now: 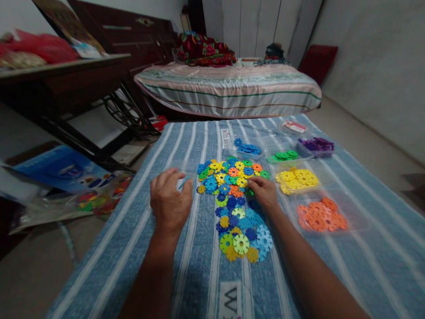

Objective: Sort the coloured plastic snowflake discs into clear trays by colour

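A: A bedroom is shown, with a blue striped cloth (186, 266) spread on the floor and a bed (229, 88) at the far end. What is laid out on the cloth?

B: A mixed pile of coloured snowflake discs (232, 199) is spread in the middle. To its right, sorted lots are kept in clear trays: orange discs (320, 215) nearest, yellow discs (297, 179) beyond them, then green discs (283, 156) and purple discs (317, 144) farther off. Blue discs (247, 149) are set at the far side of the pile.

A: And the hands?

B: The left hand (169, 199) is rested just left of the pile, fingers curled downward; whether anything is pinched under them cannot be told. The right hand (264, 191) is placed on the pile's right edge, fingertips bent onto the discs. A firm hold on one disc is not shown.

A: How would a disc be judged to handle?

B: They are likely light, stiff plastic, thin and flat, so they could slide on one another. An edge pinch at the notched rim would probably be surest, since a flat disc is hard to lift from above.
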`<state>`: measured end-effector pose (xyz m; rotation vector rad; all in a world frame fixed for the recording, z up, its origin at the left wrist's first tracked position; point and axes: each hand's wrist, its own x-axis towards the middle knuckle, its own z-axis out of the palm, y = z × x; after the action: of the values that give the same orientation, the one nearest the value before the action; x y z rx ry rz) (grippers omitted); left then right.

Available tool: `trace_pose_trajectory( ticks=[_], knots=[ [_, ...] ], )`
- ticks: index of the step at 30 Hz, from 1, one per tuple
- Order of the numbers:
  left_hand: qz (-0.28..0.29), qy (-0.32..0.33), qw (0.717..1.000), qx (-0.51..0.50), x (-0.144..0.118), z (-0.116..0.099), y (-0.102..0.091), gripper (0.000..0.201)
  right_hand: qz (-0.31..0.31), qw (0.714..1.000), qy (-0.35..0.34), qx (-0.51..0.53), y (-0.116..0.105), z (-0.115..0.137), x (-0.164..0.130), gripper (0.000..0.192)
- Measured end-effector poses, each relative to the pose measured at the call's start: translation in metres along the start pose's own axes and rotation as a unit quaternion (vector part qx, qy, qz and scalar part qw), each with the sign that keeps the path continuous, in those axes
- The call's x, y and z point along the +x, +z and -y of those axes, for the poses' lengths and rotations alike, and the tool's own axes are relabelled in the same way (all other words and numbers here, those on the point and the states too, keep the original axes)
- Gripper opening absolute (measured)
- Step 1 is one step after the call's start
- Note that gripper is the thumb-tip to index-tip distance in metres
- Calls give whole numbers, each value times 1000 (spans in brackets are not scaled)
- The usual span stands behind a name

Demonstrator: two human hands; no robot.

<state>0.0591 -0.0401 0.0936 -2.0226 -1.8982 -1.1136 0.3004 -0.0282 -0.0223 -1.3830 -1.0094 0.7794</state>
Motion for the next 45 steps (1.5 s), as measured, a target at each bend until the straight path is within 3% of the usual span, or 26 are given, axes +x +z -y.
trace_pose_trajectory(
  ticks=[2,4,10,15,18,25,29,36,45],
  knots=[
    [-7,9,1000,7,-4,1,4,13,0,1000,0,-2,0,0,0,23],
    [21,50,998,-31,-16,-7,13,14,-2,1000,-1,-1,0,1,0,23],
    [230,195,944,-134,-61,-46,41,14,-3,1000,3,6,1,2,-1,23],
    [365,203,906,-74,-77,-59,42,29,-2,1000,8,12,1,1,-2,26],
    [406,192,891,-62,-81,-60,40,26,0,1000,6,7,0,1,-2,24],
    [413,164,890,-104,-84,-62,42,22,-4,1000,11,11,1,-1,-2,23],
    [389,160,893,-157,-85,-59,45,11,2,1000,4,9,0,-2,-1,22],
    [340,127,902,-232,-81,-49,52,10,-2,1000,9,15,1,-1,0,23],
    [302,91,915,-251,-77,-45,54,14,-5,1000,9,12,1,-3,0,24]
  ],
)
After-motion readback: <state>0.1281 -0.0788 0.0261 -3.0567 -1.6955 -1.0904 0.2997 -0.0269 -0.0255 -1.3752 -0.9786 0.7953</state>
